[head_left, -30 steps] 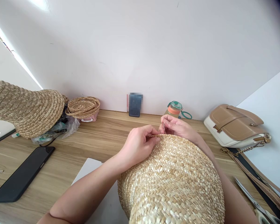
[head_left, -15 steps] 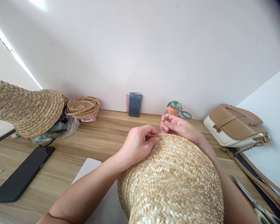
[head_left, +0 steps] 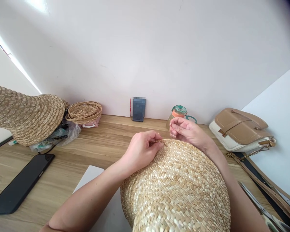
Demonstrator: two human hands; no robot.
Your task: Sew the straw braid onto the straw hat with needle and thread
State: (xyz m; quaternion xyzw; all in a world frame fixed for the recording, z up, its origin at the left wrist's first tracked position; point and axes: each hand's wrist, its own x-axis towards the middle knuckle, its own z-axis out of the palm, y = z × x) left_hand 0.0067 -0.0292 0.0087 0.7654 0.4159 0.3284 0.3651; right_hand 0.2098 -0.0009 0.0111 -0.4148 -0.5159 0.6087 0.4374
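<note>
Wood table [head_left: 91, 145] against a plain white wall. Straw hat [head_left: 176, 187] lies in front, crown toward the camera, far edge up between both hands. Left hand [head_left: 141, 149] is closed on that edge, thumb and fingers pinching the braid. Right hand [head_left: 187, 132] sits just behind the edge, fingertips pinched together; whatever it holds is too small to tell, likely needle or thread. To do it well: keep the left pinch close to the working point so the braid can't shift, pull evenly, don't crush the weave. Scissors [head_left: 261, 209] lie at the right, bag [head_left: 239, 129] beyond, phone [head_left: 19, 183] at the left.
</note>
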